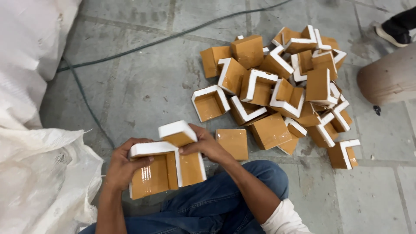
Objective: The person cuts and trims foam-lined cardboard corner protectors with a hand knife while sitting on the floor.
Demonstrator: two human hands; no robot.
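I sit on the floor with two corner protectors in my hands, each white foam faced with glossy brown tape. My left hand grips the larger, lower corner piece by its left side. My right hand holds a second corner piece, with its top flap raised, against the first. A heap of similar brown-and-white corner pieces lies on the floor in front of me. One loose piece sits just beyond my right hand.
White woven sacks bulge along the left side. A dark cable runs across the grey stone floor. At top right are another person's shoe and a rounded brown object. My jeans-clad leg lies below.
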